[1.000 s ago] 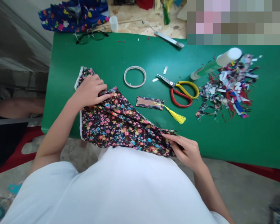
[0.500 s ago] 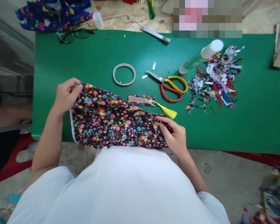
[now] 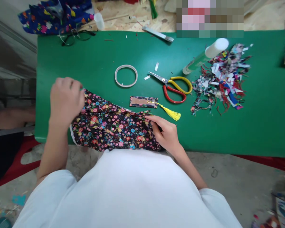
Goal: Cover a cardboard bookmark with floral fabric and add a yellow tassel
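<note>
A black floral fabric (image 3: 118, 129) with a white edge at its left end spreads between my hands, over the front edge of the table. My left hand (image 3: 67, 98) is closed on the fabric's upper left corner, slightly blurred. At the right end, my right hand (image 3: 165, 129) pinches the fabric's top edge between thumb and fingers. Just beyond the fabric lies a small floral-bordered bookmark (image 3: 140, 102) with a brown middle and a yellow tassel (image 3: 171, 113). Scissors (image 3: 172, 85) with one yellow and one red handle rest behind it, blades pointing left.
On the green tabletop (image 3: 85, 63) lie a tape roll (image 3: 126, 76), a glue stick (image 3: 205, 56), a heap of fabric scraps (image 3: 224, 79) and a utility knife (image 3: 158, 34). Eyeglasses (image 3: 74, 35), a white cap (image 3: 99, 21) and blue patterned cloth (image 3: 41, 19) are at the far left.
My right hand has moved left along with its end of the fabric, bringing the hands closer together. My left hand has turned so that its back shows more.
</note>
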Motion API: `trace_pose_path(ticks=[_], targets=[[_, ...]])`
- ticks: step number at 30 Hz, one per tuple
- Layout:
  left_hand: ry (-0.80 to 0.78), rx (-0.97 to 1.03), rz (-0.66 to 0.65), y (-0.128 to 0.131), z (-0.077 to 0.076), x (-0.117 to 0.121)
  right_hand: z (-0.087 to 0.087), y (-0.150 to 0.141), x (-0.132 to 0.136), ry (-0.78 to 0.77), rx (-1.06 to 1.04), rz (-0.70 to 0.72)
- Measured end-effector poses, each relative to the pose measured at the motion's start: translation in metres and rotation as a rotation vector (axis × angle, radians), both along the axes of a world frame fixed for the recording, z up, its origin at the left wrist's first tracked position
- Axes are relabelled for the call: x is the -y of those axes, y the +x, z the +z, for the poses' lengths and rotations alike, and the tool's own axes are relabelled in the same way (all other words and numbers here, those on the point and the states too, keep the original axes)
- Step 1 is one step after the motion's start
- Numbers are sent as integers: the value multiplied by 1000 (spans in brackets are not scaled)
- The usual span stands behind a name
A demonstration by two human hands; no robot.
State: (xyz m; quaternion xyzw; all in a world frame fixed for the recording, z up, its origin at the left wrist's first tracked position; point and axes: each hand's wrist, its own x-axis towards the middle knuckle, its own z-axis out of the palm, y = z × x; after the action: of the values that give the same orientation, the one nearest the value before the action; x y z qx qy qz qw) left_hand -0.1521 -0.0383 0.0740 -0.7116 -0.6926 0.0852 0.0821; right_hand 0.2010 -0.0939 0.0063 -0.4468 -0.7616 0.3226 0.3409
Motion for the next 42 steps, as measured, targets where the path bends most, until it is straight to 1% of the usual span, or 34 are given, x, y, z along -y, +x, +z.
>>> trace_pose_path(ticks=[1,2,3,5,7,8,9,10,12,16,19,21,24,27,32,37,40,42], targets=[[50,99,-125,16,-3,2,0,-1,-1,20,-5,16],[64,239,-257,33,-6,4,0,-1,-2,39,-13,34],[23,385,-402,49,-10,6,1,-2,-3,59,-20,51],[-80,608,-614,78,-20,10,3,-4,-5,110,-36,83],[-159,738,-728,100,-30,12,6,-5,-5,146,-58,92],[-196,770,-753,106,-35,13,7,-4,-4,144,-67,79],[-231,780,-751,111,-38,13,8,-4,-3,125,-74,53],[-264,784,-721,114,-40,14,9,-2,-1,87,-74,20],[-305,809,-618,116,-40,16,9,2,4,-36,-43,-32],[-360,977,-375,115,-32,19,5,13,13,-313,23,-95],[-376,1092,-216,115,-29,20,4,16,15,-402,-10,-149],[-387,1152,-136,114,-28,21,5,16,14,-406,-31,-184],[-398,1208,-55,112,-28,22,7,14,12,-400,-42,-243],[-401,1224,0,108,-28,24,8,13,10,-393,-61,-264],[-374,1267,66,107,-30,28,7,14,4,-335,-64,-297],[-336,1356,161,116,-39,39,6,19,-10,-257,-20,-334],[-324,1437,248,126,-47,50,9,24,-19,-212,51,-339],[-310,1499,298,134,-50,57,12,26,-24,-211,94,-331]])
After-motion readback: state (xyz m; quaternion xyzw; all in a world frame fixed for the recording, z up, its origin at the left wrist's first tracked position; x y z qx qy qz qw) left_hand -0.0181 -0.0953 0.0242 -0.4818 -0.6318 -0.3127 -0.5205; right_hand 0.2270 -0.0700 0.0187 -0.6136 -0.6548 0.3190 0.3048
